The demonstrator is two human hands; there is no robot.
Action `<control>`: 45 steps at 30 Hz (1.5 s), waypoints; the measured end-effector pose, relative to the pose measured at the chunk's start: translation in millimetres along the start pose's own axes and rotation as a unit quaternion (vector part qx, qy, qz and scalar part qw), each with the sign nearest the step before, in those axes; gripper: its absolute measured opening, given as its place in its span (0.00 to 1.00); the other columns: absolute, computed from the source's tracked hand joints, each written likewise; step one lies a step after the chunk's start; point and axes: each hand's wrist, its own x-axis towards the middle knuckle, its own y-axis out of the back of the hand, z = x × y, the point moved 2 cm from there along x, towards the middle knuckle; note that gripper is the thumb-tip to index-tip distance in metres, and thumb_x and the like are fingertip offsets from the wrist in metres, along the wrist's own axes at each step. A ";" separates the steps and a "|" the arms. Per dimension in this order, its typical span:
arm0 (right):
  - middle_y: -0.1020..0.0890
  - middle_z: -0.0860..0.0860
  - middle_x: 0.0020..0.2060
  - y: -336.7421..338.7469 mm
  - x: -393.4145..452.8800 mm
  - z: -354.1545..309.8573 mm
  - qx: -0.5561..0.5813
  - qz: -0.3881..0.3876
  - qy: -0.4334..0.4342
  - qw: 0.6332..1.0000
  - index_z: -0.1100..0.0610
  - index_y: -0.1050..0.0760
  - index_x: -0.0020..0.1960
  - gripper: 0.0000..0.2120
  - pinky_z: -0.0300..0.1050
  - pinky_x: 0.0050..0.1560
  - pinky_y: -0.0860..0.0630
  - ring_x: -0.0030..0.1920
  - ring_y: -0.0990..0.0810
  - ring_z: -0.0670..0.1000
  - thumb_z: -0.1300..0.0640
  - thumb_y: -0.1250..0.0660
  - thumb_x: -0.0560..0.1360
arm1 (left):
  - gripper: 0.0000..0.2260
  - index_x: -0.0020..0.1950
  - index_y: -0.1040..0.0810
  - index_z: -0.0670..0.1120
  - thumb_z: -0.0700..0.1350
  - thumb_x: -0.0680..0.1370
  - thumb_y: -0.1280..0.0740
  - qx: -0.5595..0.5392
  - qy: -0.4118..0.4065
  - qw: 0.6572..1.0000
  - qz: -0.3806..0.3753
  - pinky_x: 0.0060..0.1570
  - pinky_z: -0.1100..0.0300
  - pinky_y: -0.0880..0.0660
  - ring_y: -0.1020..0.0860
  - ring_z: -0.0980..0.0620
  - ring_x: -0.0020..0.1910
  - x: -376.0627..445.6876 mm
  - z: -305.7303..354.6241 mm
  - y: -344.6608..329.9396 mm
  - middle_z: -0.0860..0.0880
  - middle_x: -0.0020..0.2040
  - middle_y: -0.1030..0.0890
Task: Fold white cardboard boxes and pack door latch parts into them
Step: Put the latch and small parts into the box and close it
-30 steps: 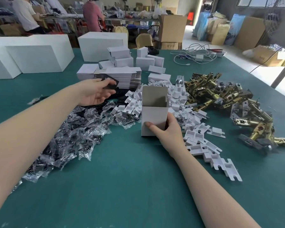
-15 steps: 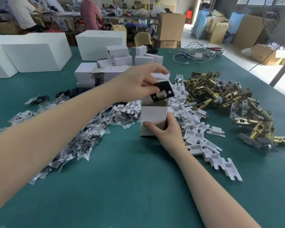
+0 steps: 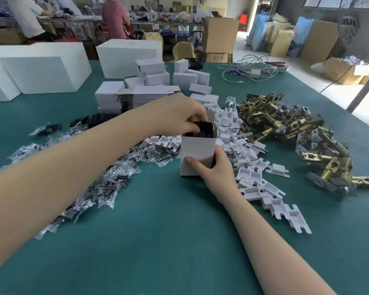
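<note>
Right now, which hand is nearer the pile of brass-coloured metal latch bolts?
Right. The right hand grips the upright white cardboard box beside the pile of brass-coloured metal latch bolts; the left hand is above the box's opening, farther left.

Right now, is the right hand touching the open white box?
Touching. The head view shows the right hand wrapped around the open white box's lower right corner, thumb pressed flat on its front face.

The lower part of the black plate (image 3: 205, 129) is hidden inside the open white box (image 3: 197, 154), and the left hand (image 3: 179, 113) covers its upper left edge. The right hand (image 3: 213, 169) hides the box's lower right corner. What the clear bags (image 3: 107, 188) contain is too small to tell. Both forearms are cut off by the frame's edge.
</note>
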 end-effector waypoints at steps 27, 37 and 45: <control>0.17 0.41 0.46 -0.9 0.0 -5.4 -0.012 0.022 0.018 1.000 0.38 0.28 0.58 0.18 0.35 0.42 0.24 0.45 0.19 0.39 0.44 0.26 0.72 | 0.08 0.57 0.22 0.57 0.46 0.81 0.35 -0.096 0.058 0.987 -0.116 0.53 0.70 0.27 0.20 0.64 0.50 27.0 -16.3 1.3 0.63 0.49 0.17; 0.18 0.46 0.47 -0.3 3.5 -2.7 -0.006 0.021 0.016 1.000 0.42 0.29 0.65 0.18 0.28 0.38 0.29 0.43 0.21 0.39 0.47 0.29 0.76 | 0.07 0.54 0.22 0.59 0.46 0.82 0.36 -0.105 0.088 0.987 -0.085 0.48 0.73 0.29 0.21 0.66 0.46 31.0 -29.5 0.3 0.64 0.47 0.19; 0.19 0.54 0.39 -0.1 4.0 -4.3 -0.046 0.024 0.027 0.998 0.44 0.25 0.56 0.07 0.39 0.37 0.29 0.38 0.23 0.49 0.45 0.35 0.79 | 0.11 0.64 0.23 0.50 0.44 0.83 0.38 -0.107 0.105 0.988 -0.044 0.60 0.59 0.30 0.23 0.54 0.55 38.9 -35.9 -6.9 0.52 0.57 0.19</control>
